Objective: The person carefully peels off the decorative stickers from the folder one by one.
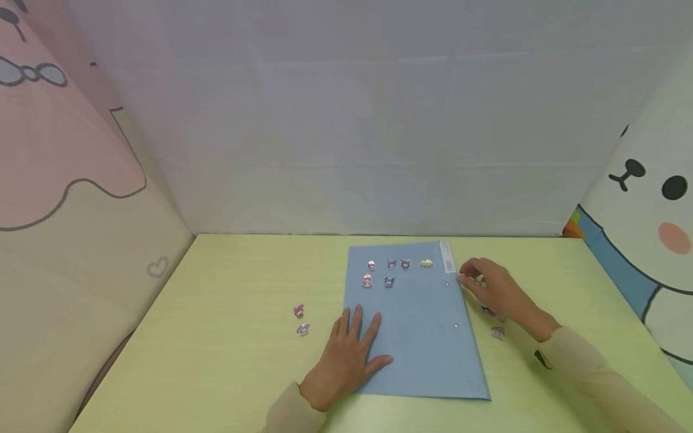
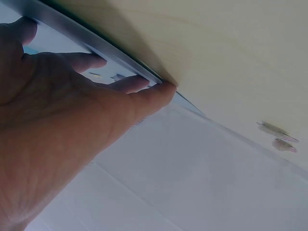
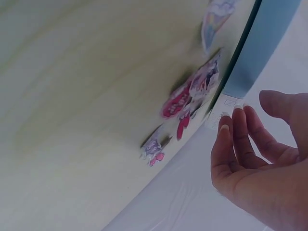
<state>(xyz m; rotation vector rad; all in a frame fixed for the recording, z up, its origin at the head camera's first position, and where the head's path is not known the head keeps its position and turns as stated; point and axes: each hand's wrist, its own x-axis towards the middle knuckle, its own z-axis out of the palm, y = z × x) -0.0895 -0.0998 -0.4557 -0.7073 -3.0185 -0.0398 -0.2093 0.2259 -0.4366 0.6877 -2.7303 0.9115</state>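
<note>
A blue folder (image 1: pixel 417 337) lies on the table with several small cartoon stickers on its upper part, among them a dark one (image 1: pixel 405 264) and a yellow one (image 1: pixel 426 263). My left hand (image 1: pixel 343 364) rests on the folder's lower left, fingers spread. In the left wrist view its fingers (image 2: pixel 154 95) reach across the folder's edge. By the upper right edge hovers my right hand (image 1: pixel 489 288), its fingers bent loosely. From the right wrist, a gap shows between thumb and fingertips, with nothing visible in it. Loose stickers (image 3: pixel 192 91) lie on the table beneath that hand, partly hidden in the head view.
Two pink stickers, one above (image 1: pixel 299 311) the other (image 1: pixel 303 329), lie left of the folder. A white label (image 1: pixel 447 257) is at the folder's top right corner. A small dark object (image 1: pixel 542 359) lies by the right sleeve. A pale curtain (image 1: pixel 346 120) hangs behind the table.
</note>
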